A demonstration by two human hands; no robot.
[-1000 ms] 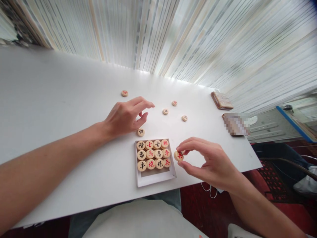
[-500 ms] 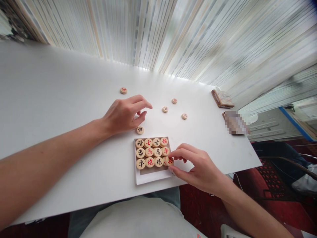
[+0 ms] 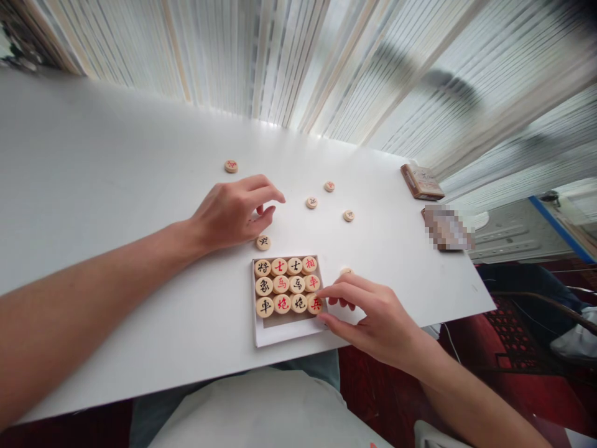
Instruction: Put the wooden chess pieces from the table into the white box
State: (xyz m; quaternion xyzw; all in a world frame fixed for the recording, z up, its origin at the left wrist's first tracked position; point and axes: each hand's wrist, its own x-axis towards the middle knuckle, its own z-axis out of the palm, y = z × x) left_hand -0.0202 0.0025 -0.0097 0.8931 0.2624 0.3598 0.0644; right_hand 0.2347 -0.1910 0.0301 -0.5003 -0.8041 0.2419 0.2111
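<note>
Shallow white box sits on the white surface, near its front edge and right in front of the person. Contents: 12 round wooden discs, face up, 3 rows of 4, packed edge to edge. Markings alternate black, red, black, red along each row. Below the third row a strip of the box's brown floor shows.

Right hand: index finger and thumb pinched on the red-marked disc, which sits in the box at the right end of the bottom row, against the right wall. Other fingers are curled over the surface just outside the box.

Left hand: rests on the surface behind the box, fingers loosely bent and apart, nothing held. Nearest thing is a loose black-marked disc, just beside the thumb, between hand and box.

More loose discs on the surface:
- one far back
- three well right of the left hand
- one half hidden behind the right fingers

Small brown carton lies at the far right edge.
</note>
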